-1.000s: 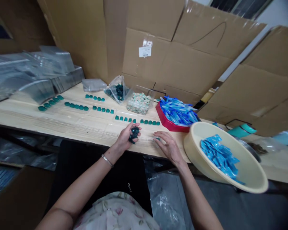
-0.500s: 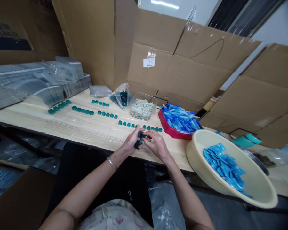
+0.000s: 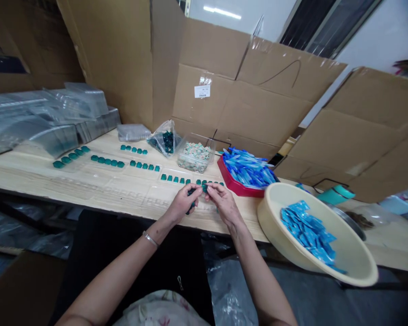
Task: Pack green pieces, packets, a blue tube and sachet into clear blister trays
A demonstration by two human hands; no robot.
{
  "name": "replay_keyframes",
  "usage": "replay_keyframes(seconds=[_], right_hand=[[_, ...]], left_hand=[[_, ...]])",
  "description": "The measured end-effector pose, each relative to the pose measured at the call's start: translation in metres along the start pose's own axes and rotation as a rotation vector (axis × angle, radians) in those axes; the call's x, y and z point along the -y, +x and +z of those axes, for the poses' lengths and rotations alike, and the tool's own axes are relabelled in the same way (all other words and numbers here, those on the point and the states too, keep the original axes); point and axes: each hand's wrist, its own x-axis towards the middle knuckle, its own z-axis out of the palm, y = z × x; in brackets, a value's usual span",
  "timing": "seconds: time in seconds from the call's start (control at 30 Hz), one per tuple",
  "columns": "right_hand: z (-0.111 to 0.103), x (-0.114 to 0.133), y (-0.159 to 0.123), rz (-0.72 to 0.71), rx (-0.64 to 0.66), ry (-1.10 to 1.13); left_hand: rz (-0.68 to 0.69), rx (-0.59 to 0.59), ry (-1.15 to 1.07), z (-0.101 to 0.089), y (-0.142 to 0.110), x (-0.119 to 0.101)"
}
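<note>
Five rows of green pieces [image 3: 108, 161] lie set out from the left to the centre of the frame, five to a row. A sixth row, right of centre, is partly hidden behind the hands, so its count cannot be told. What remains is the loose cluster [image 3: 191, 208] curled in the left hand [image 3: 183, 203] at lower centre, plus more dark green bits inside the clear bag [image 3: 155, 141] above the middle rows. The right hand [image 3: 225, 207] appears to pinch a single piece [image 3: 204, 187] between thumb and finger, close to the left fingertips; by that measure, the laying-out looks well advanced but unfinished
</note>
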Motion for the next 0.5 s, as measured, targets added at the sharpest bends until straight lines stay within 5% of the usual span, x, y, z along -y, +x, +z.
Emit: replay_keyframes(seconds=[0.13,0.3,0.5], right_hand=[[0.001,-0.003,-0.005,-0.055,-0.034,-0.076],[0.002,0.010,-0.016,-0.248,-0.070,-0.322],[-0.029,0.022,-0.028,-0.305,-0.108,-0.555]], left_hand=[[0.021,-0.020,0.065,0.002,-0.001,0.000],[-0.062,0.116,-0.016,0.007,-0.006,-0.001],[-0.107,0.106,-0.043,0.007,-0.013,-0.005]])
